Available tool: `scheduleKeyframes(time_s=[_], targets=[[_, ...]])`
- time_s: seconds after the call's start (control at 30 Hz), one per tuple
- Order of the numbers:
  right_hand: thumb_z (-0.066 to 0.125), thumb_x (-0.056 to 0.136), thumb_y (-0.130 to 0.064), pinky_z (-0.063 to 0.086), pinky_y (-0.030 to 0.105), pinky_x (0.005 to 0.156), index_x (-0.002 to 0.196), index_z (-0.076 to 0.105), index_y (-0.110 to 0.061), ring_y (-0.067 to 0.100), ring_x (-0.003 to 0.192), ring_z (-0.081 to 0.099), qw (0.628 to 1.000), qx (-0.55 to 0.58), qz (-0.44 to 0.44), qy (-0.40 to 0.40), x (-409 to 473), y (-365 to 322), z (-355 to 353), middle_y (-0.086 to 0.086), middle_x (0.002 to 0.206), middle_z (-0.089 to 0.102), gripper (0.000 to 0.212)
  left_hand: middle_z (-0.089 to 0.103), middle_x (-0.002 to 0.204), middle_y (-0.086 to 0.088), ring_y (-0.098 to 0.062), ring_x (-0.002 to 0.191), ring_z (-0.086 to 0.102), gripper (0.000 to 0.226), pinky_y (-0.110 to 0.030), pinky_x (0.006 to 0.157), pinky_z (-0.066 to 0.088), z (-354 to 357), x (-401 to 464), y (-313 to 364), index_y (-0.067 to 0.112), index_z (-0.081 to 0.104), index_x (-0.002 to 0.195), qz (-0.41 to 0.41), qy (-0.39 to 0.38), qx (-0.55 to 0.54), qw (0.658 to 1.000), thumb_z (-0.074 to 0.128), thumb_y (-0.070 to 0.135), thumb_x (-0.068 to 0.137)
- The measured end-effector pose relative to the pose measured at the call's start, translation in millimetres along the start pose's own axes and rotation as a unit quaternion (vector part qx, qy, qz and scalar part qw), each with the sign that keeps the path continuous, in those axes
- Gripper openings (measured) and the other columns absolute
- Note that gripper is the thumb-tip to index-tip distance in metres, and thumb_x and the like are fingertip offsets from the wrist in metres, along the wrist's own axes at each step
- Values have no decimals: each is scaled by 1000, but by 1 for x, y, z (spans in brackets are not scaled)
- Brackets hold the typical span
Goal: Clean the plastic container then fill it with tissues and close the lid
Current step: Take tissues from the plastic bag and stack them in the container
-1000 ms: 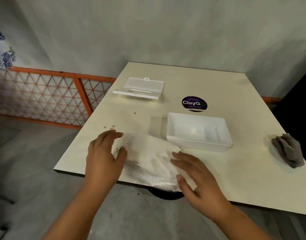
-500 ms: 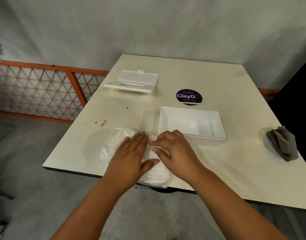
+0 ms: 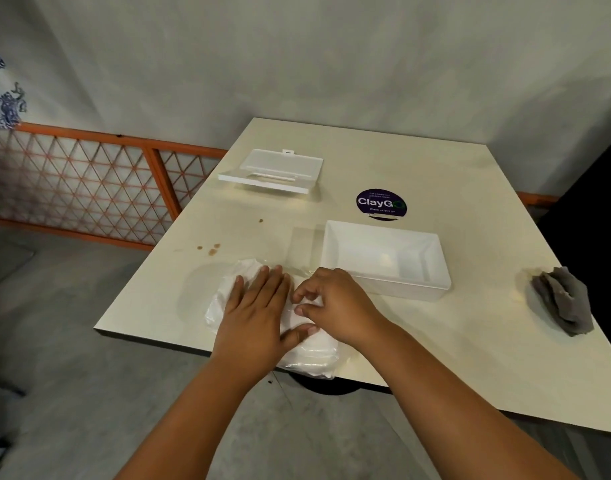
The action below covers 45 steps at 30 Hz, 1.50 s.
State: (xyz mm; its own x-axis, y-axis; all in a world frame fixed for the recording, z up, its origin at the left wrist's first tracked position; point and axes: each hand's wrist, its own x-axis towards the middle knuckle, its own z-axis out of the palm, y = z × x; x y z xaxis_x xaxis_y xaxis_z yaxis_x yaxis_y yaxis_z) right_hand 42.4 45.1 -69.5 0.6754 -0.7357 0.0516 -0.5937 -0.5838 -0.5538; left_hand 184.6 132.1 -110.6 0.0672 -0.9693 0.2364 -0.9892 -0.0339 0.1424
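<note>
The lid (image 3: 274,171) lies far left on the table (image 3: 435,341); the left hand (image 3: 254,320) presses flat, fingers straight, on the tissue pack (image 3: 311,355) (wrapped in clear plastic); the right hand (image 3: 335,304) pinches its wrapper; just beyond sits the open plastic container (image 3: 383,259); a grey cloth (image 3: 562,299) lies far right.

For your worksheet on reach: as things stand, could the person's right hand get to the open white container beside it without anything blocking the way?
Probably yes. The right hand pinches the tissue pack just beside the container, and the strip of table between them is bare. It would have to let go of the pack first.
</note>
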Motion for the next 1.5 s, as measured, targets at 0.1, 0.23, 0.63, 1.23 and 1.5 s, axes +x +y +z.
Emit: scheduleKeyframes(time_s=[0.1, 0.23, 0.63, 1.23, 1.5], targets=[[72, 79, -28, 49, 38, 84, 82, 72, -32, 15, 91, 57, 1000, 18, 16, -12, 4, -1, 0, -9, 85, 61, 5, 41, 148, -6, -19, 142, 26, 92, -46, 115, 16, 1, 0, -1, 12, 48, 139, -4, -5, 2, 1000, 20, 80, 84], [64, 83, -22, 50, 39, 83, 79, 69, -29, 14, 92, 55, 999, -3, 24, -21, 3, -3, 2, -11, 85, 58, 9, 43, 147, -6, -18, 141, 27, 91, -46, 114, 16, 1, 0, -1, 11, 48, 138, -4, -10, -3, 1000, 20, 79, 85], [55, 97, -16, 45, 12, 79, 90, 59, -15, 2, 92, 62, 939, 324, 112, 17, -58, 17, -40, -8, 101, 72, 8, 26, 156, 1, -13, 145, 13, 95, -40, 117, 0, 1, -1, -3, 17, 31, 148, -15, -11, -13, 1000, 15, 83, 82], [75, 76, -32, 41, 30, 75, 90, 74, -32, 15, 87, 53, 981, -96, 40, 162, -99, 76, -17, -12, 92, 61, 14, 63, 114, 10, -16, 114, 53, 36, -33, 94, 40, -36, 0, 43, 27, 65, 110, 31, 96, -139, 985, 44, 45, 87], [71, 73, -48, 43, 34, 65, 78, 74, -31, 22, 77, 52, 961, -150, 110, 203, -93, 77, -4, -4, 75, 51, 18, 53, 80, 7, -17, 71, 51, 25, -29, 59, 40, -26, -3, 98, 21, 52, 88, 9, 59, -125, 990, 69, 28, 72]])
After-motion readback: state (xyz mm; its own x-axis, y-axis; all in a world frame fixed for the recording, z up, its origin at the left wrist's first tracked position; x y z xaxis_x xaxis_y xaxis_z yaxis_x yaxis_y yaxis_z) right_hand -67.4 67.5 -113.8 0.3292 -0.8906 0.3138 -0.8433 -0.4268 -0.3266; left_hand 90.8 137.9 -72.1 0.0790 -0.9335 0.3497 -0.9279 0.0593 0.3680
